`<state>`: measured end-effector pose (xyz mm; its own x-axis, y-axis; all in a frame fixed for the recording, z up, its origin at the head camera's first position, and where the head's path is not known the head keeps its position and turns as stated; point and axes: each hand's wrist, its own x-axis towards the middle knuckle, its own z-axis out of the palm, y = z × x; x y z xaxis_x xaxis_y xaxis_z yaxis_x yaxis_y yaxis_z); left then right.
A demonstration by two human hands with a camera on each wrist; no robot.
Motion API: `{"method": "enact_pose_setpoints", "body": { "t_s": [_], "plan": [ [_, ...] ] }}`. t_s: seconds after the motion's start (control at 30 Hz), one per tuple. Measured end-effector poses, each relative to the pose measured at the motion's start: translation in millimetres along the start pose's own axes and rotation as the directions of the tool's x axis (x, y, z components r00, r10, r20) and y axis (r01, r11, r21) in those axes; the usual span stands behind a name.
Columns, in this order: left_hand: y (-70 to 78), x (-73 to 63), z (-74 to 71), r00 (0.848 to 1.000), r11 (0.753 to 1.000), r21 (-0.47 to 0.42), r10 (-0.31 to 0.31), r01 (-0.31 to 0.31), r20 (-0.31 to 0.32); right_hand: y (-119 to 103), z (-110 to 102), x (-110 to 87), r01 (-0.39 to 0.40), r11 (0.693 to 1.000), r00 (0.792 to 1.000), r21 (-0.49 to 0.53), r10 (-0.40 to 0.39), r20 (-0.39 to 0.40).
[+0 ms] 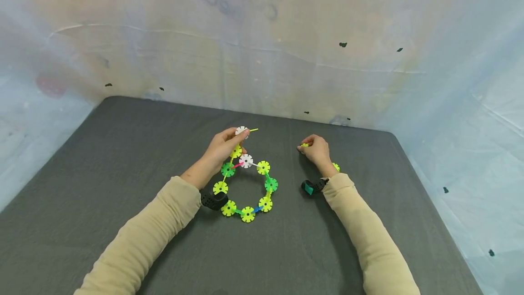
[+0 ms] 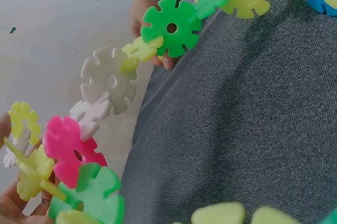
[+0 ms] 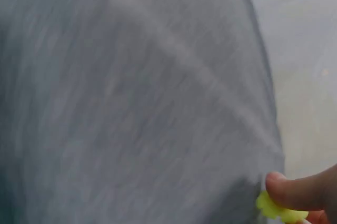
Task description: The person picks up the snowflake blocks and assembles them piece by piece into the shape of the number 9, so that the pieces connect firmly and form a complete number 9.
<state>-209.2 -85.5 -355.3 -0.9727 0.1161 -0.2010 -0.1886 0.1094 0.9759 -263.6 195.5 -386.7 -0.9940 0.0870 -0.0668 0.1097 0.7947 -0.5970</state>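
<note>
My left hand (image 1: 219, 149) grips the upper end of a chain of notched plastic flower discs, with its thumb on a white disc (image 1: 241, 131). A thin yellow disc (image 1: 254, 129), seen edge-on, sticks out to the right of it. Below the hand the chain loops into a ring of yellow, green and white discs (image 1: 247, 214), joined by crosswise discs. A pink disc (image 2: 71, 150) and a green disc (image 2: 171, 27) of the chain show in the left wrist view. To the right, my right hand (image 1: 318, 150) pinches a yellow disc (image 3: 269, 206) between thumb and fingers.
A loose yellow disc (image 1: 336, 166) lies beside the right wrist, partly hidden by it. Dark grey cloth covers the table (image 1: 163, 249). Pale plastic sheeting (image 1: 262, 35) hangs behind and at both sides. Each wrist wears a black camera strap (image 1: 313, 187).
</note>
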Motion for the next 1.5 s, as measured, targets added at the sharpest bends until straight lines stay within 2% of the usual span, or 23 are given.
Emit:
{"method": "enact_pose_setpoints", "body": {
  "t_s": [0.17,0.27,0.33,0.47,0.7,0.87,1.07,1.37,1.5],
  "plan": [
    [-0.5,0.0,0.1,1.0,1.0,0.007,-0.008,0.008,0.002,-11.9,-0.3,-4.4,0.052,0.994,0.997,0.092,-0.057,0.05],
    [-0.8,0.2,0.8,1.0,1.0,0.001,-0.009,0.009,0.01,-19.1,0.7,-5.4,0.081,0.975,0.994,0.205,-0.094,0.054],
    [-1.0,0.4,1.6,1.0,1.0,-0.006,-0.006,0.006,0.012,-24.3,1.4,-6.3,0.097,0.951,0.992,0.294,-0.118,0.053],
    [-1.2,0.8,2.3,1.0,1.0,-0.003,-0.006,0.006,0.008,-33.9,2.0,-9.2,0.139,0.882,0.985,0.45,-0.171,0.031],
    [-0.9,1.6,3.6,1.0,1.0,-0.006,-0.018,0.018,0.0,-46.5,1.6,-14.2,0.204,0.77,0.97,0.605,-0.244,-0.015],
    [-2.3,3.0,5.1,1.0,1.0,0.0,-0.025,0.025,-0.01,-52.9,0.5,-17.2,0.222,0.703,0.96,0.676,-0.278,-0.026],
    [-2.6,2.9,5.1,0.999,0.999,0.003,-0.037,0.037,-0.027,-60.8,0.1,-21.4,0.259,0.645,0.942,0.719,-0.334,-0.04],
    [-1.5,3.0,5.3,0.998,0.999,0.0,-0.042,0.042,-0.038,-69.2,4.0,-26.1,0.278,0.594,0.92,0.755,-0.392,-0.031],
    [-1.8,3.6,6.2,0.998,0.999,-0.001,-0.05,0.05,-0.043,-72.3,6.4,-27.0,0.284,0.582,0.91,0.762,-0.413,-0.023]
  ]
}}
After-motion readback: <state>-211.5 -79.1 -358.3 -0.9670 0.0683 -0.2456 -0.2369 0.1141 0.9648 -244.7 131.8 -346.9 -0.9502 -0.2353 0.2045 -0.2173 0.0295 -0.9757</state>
